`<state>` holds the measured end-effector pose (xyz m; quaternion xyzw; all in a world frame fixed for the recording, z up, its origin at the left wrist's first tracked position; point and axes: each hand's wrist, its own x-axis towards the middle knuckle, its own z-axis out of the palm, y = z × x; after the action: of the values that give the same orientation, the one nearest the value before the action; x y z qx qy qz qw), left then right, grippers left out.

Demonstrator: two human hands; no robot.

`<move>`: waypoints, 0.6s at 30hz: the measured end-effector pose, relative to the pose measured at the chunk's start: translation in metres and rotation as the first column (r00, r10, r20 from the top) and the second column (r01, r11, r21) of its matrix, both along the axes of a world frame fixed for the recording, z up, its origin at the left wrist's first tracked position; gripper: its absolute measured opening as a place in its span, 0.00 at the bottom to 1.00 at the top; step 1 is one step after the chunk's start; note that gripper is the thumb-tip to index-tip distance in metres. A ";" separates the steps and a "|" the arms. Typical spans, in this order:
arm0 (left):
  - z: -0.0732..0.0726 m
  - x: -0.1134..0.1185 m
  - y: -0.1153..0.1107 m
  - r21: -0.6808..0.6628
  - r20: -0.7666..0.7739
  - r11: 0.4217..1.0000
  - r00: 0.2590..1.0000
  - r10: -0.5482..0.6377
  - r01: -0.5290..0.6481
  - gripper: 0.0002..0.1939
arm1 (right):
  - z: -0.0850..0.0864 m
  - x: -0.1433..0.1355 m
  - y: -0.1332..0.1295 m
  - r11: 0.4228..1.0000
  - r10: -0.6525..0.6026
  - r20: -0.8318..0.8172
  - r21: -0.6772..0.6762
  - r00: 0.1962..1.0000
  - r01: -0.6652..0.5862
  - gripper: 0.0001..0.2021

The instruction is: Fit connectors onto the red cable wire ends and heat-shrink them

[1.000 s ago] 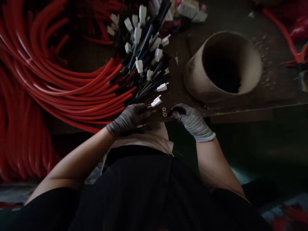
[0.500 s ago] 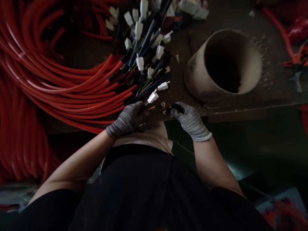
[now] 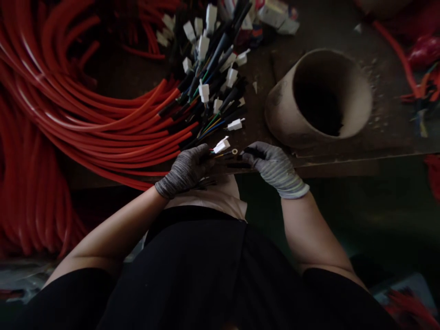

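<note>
Ring end (image 3: 234,151) btwn hands, nearer R hand (image 3: 277,167)

L hand (image 3: 187,167) grips wires (image 3: 225,155) w/ white plug (image 3: 222,145). Wires run approx. L-R, stopping just short of R hand, which pinches a dark bit (image 3: 257,153), type unclear.

Single head-worn view, looking forward and down past wearer's torso (image 3: 192,270), close below, to workbench (image 3: 257,107) beyond.

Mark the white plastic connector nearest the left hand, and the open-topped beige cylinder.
White plastic connector (image 3: 221,145) nearest the left hand (image 3: 185,167): head view, middle of the connector's housing.
Open-topped beige cylinder (image 3: 282,110): head view, its outer wall.
</note>
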<state>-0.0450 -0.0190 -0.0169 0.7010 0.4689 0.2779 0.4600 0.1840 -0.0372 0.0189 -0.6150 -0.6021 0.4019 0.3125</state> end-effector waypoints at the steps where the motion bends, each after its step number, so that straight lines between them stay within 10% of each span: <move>1: 0.000 0.000 0.000 0.013 -0.010 1.000 1.000 -0.001 0.001 0.10 | 0.002 0.000 0.002 0.999 0.037 -0.008 -0.022 0.999 -0.038 0.07; 18: -0.003 -0.001 -0.001 0.088 -0.057 0.996 0.998 0.008 -0.003 0.11 | 0.004 -0.009 0.005 0.990 0.141 0.096 0.009 0.985 -0.142 0.09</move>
<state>-0.0455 -0.0197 -0.0202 0.7271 0.4710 0.2792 0.4142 0.1749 -0.0322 0.0229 -0.5868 -0.6616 0.3885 0.2588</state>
